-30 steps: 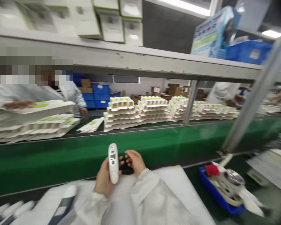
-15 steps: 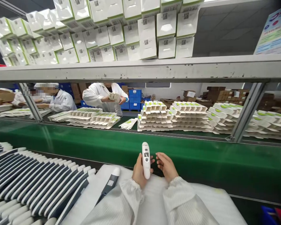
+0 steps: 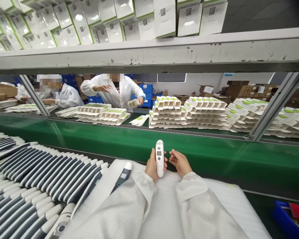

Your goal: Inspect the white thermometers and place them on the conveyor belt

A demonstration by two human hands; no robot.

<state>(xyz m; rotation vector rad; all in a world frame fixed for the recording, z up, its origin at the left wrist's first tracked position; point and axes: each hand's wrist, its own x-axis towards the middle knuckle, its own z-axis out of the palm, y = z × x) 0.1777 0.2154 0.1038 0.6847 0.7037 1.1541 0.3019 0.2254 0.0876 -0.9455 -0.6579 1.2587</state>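
Observation:
My left hand (image 3: 153,166) is wrapped around a white handheld infrared thermometer (image 3: 159,158), held upright with its small screen and round buttons facing me. Just right of it is my right hand (image 3: 180,162), fingers loosely curled and apart, with nothing visible in them; it does not touch the thermometer. Below both hands lies a white foam sheet (image 3: 165,202). On this sheet, left of my sleeve, another thermometer (image 3: 123,176) rests with its dark back and a small label showing. Rows of similar thermometers (image 3: 64,182) lie packed together at the left.
A green conveyor belt (image 3: 129,141) crosses in front of me. Beyond it stand stacked open cartons (image 3: 204,113) and flat cartons (image 3: 99,113). White boxes (image 3: 164,16) fill the overhead shelf (image 3: 149,53). A blue bin (image 3: 284,215) is at lower right. Co-workers in white coats (image 3: 123,89) work opposite.
My view has tipped downward, so the shelf sits higher in the picture. The thermometer's screen now looks evenly grey. Across the belt, a co-worker's hands have moved apart.

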